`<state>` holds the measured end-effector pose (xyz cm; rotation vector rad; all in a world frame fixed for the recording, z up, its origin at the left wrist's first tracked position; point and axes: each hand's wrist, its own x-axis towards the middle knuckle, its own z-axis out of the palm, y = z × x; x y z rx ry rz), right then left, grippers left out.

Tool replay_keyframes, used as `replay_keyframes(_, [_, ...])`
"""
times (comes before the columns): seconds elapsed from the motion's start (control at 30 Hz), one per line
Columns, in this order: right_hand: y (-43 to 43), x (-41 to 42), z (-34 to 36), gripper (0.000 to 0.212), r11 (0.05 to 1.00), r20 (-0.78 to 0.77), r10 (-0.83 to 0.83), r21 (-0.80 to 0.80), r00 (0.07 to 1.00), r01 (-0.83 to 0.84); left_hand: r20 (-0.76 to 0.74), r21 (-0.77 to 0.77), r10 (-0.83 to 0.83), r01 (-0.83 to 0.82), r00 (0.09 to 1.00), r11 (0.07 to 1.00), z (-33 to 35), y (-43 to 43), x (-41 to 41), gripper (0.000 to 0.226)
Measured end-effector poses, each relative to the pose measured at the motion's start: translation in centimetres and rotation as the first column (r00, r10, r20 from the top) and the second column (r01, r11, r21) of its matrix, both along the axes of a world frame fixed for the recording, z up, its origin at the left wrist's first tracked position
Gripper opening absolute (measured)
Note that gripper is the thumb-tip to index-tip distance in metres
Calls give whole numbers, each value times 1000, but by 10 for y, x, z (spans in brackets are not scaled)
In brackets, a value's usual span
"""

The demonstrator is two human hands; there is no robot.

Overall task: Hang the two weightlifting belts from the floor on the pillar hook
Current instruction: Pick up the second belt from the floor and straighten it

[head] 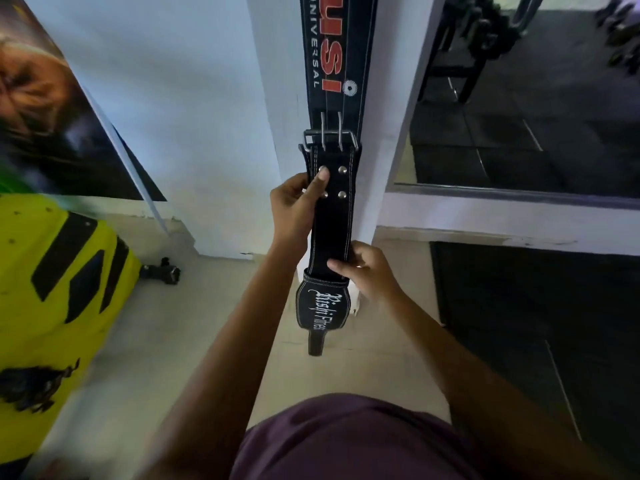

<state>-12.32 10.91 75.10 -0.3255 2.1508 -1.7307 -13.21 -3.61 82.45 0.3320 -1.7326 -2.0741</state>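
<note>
At the far left of the frame a yellow bag is seen, blurred, below a poster on the wall; neither belongs to the task. A small dark object lies on the floor just right of the bag; what it is cannot be told.

Left of centre, the left hand is closed on the left edge of a black belt, with the thumb pressed on the face beside the rivets. The grip sits just below the buckle, probably so that the buckle end can be steered up the pillar.

At centre, the belt is held upright against the pillar, its buckle overlapping the lower end of a second belt, which hangs flat on the pillar and runs out of the top of the frame. The hook is not in view, so it cannot be confirmed that the second belt is on it, though its straight hang suggests so.

Right of centre, the right hand pinches the held belt lower down, fingers across the face just above the label, seemingly to keep the tail from swinging. At the far right a mirror is set beside the pillar.
</note>
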Motion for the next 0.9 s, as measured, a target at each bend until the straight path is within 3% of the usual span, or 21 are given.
replay_keyframes(0.2, [-8, -47, 108, 14, 973, -119, -90, -220, 989, 63, -87, -15, -6, 5, 996, 1000, 20, 6, 5, 24])
replay_keyframes(0.3, [-13, -66, 145, 12, 974, -152, -85, -223, 985, 49, -98, -25, 25, -27, 995, 999, 26, 7, 8, 23])
replay_keyframes(0.43, [-19, -55, 127, 14, 974, -152, -34, -225, 988, -1, -88, -28, 44, -46, 995, 999, 28, 2, 14, 20])
replay_keyframes(0.5, [-18, -35, 98, 11, 969, -62, 48, -241, 997, -61, -81, -26, 68, -70, 994, 997, 25, -1, 17, 23])
replay_keyframes(0.57, [-15, -11, 64, 22, 972, 35, 104, -217, 994, -94, -74, -30, 101, -103, 992, 994, 21, -4, 21, 29])
replay_keyframes(0.7, [-10, 19, 19, 32, 991, 141, 84, -115, 986, -68, -56, -48, 103, -105, 993, 993, 15, -8, 29, 42])
replay_keyframes(0.8, [-11, 18, 29, 34, 990, 122, 78, -127, 989, -62, -43, -49, 97, -99, 994, 994, 14, -7, 37, 33])
replay_keyframes(0.9, [-19, 1, 69, 19, 983, 35, 67, -176, 997, -60, -33, -29, 97, -98, 995, 995, 16, -11, 41, 22])
